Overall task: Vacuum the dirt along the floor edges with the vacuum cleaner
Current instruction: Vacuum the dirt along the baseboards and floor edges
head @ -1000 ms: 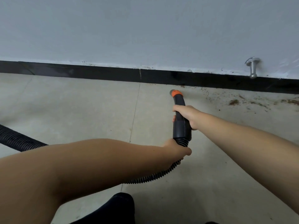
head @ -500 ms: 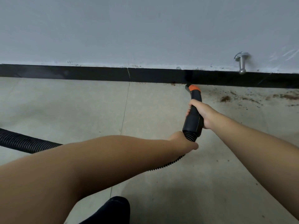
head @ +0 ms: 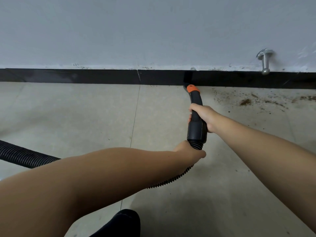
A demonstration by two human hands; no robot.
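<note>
The black vacuum nozzle (head: pixel 196 117) with an orange collar (head: pixel 192 88) points at the foot of the black skirting board (head: pixel 85 76). My right hand (head: pixel 204 117) grips the nozzle's handle. Just behind it, my left hand (head: pixel 188 151) holds the ribbed black hose (head: pixel 25 156), which runs under my left forearm and off to the left. Brown dirt (head: pixel 245 102) lies scattered on the pale floor tiles along the skirting, to the right of the nozzle tip.
A metal door stopper (head: pixel 264 63) sticks out of the grey wall above the skirting at the right. My dark-socked foot (head: pixel 123 223) stands at the bottom centre. Tile joints run across the floor.
The nozzle has moved forward and to the right until its tip reached the skirting board, close to the dirt patch. Both hands kept their grip.
</note>
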